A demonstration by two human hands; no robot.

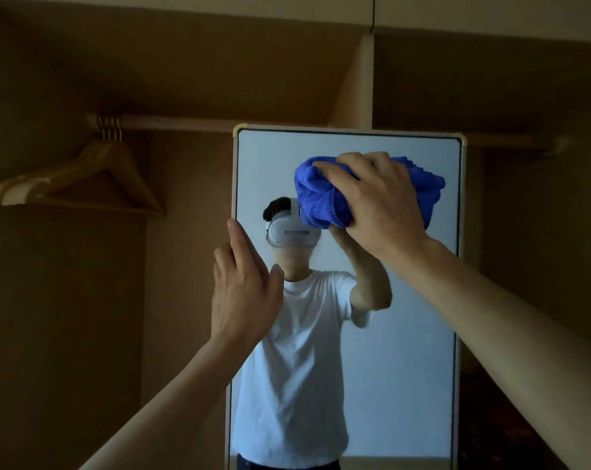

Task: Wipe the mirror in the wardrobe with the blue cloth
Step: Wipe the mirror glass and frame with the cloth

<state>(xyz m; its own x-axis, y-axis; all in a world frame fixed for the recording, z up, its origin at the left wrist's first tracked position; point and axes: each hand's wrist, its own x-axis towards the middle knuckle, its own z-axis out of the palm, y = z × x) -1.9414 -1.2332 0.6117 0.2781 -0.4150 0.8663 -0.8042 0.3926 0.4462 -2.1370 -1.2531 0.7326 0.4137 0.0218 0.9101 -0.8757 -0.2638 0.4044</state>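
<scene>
A tall mirror with a pale frame stands inside the wardrobe, in the middle of the view. My right hand grips a bunched blue cloth and presses it against the glass near the mirror's top. My left hand is raised at the mirror's left edge, fingers straight and pointing up, fingertips at the frame. The glass reflects a person in a white T-shirt wearing a headset.
A wooden rail runs across the wardrobe above the mirror. Wooden hangers hang from it at the left. A vertical divider panel rises behind the mirror's top. The wardrobe's interior is dim.
</scene>
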